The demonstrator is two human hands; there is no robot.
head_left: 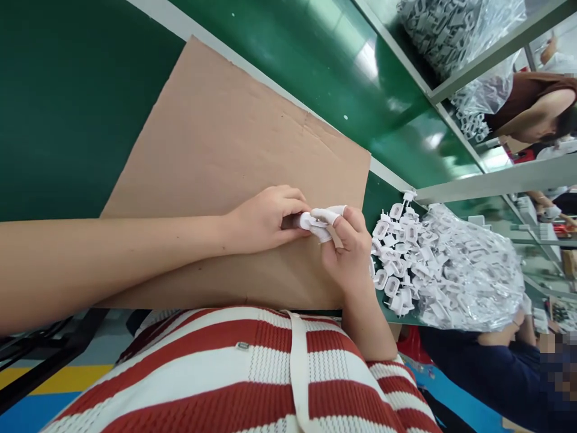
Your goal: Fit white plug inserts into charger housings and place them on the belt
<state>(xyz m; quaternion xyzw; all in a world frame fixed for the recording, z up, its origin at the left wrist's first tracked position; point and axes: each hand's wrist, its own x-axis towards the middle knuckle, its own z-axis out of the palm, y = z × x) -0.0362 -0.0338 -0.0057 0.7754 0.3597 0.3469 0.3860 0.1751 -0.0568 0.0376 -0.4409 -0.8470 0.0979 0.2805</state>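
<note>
My left hand [265, 219] reaches in from the left and my right hand [349, 252] comes up from beside my striped shirt. They meet over a brown cardboard sheet [234, 138]. White finger cots cover the fingertips of both hands. Both hands are closed in a pinch on one small white plastic part [315, 227], which the fingers mostly hide. Just right of my right hand, a pile of the same small white plastic parts [396, 252] spills from a clear plastic bag [473, 270].
The cardboard lies on a green work surface [67, 108] with a glossy green belt [342, 66] behind it. Another bag of white parts [451, 30] sits on a metal-framed shelf above. Two other people work at the right, one [536, 108] at the top and one [496, 367] below.
</note>
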